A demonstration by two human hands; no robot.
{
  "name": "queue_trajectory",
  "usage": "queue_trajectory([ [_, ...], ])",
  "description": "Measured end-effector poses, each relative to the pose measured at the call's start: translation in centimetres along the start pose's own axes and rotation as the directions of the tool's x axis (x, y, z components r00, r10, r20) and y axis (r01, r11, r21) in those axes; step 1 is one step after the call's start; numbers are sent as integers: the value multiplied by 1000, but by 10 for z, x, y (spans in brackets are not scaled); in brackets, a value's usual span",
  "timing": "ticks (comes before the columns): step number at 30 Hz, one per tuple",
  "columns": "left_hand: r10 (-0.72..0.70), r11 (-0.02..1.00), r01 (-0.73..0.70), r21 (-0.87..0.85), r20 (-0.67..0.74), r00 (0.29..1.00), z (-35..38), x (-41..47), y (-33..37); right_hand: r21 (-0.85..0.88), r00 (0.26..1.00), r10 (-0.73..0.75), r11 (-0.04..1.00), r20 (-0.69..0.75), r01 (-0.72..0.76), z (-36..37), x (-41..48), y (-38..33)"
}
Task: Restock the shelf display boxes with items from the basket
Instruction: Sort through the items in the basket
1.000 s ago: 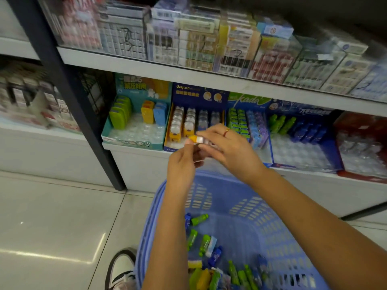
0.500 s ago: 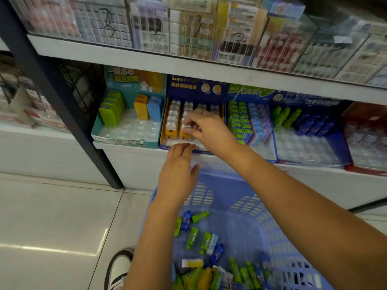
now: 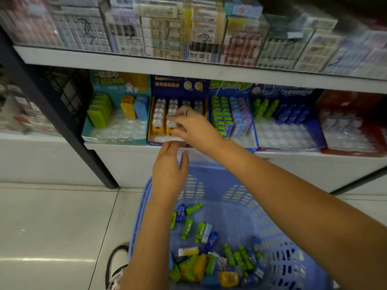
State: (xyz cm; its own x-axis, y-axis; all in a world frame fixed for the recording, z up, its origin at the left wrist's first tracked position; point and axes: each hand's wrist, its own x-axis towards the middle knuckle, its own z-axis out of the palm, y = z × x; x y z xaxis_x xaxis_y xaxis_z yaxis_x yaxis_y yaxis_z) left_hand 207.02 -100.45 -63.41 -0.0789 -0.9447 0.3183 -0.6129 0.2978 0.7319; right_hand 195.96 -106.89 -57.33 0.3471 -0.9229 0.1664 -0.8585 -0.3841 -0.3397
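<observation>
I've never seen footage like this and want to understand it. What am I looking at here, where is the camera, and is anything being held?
No machine here: a person's two bare hands, filmed by one camera worn on the head, looking down. The right hand reaches into a blue display box on the shelf, fingers curled round a small orange-and-white item. The left hand is open, fingertips at the box's front edge, holding nothing. Below sits a blue basket with loose green, blue and yellow items.

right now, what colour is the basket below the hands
The basket is light blue, shown best in the head view.
</observation>
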Motion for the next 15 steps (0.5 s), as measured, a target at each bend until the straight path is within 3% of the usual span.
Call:
queue_trajectory([
  [2, -23, 998, 22, -56, -16, 1000, 9, -9, -5, 88, 994, -27, 995, -110, 37, 9, -40, 6],
  [4, -119, 993, 120, 1, 127, 985, 25, -18, -20, 186, 985, 44, 983, -165, -13, 28, -87, 21],
  [5, -182, 983, 170, 76, 211, 960, 34, -24, -27, 203, 986, 103, 976, -128, -76, 41, -109, 31],
  [7, -320, 937, 225, 267, 393, 862, 56, -43, -44, 172, 965, 245, 950, 96, -259, 70, -146, 56],
  [9, -466, 869, 221, 443, 582, 666, 77, -65, -56, 87, 878, 333, 920, 345, -383, 98, -170, 77],
  [11, -559, 811, 123, 571, 696, 451, 93, -83, -63, 34, 809, 365, 903, 461, -428, 123, -182, 92],
  [13, -585, 782, 47, 621, 707, 398, 105, -92, -67, 12, 762, 388, 888, 518, -460, 145, -187, 98],
  [15, -569, 768, -20, 640, 697, 436, 117, -99, -77, -1, 734, 427, 865, 528, -503, 165, -189, 99],
])
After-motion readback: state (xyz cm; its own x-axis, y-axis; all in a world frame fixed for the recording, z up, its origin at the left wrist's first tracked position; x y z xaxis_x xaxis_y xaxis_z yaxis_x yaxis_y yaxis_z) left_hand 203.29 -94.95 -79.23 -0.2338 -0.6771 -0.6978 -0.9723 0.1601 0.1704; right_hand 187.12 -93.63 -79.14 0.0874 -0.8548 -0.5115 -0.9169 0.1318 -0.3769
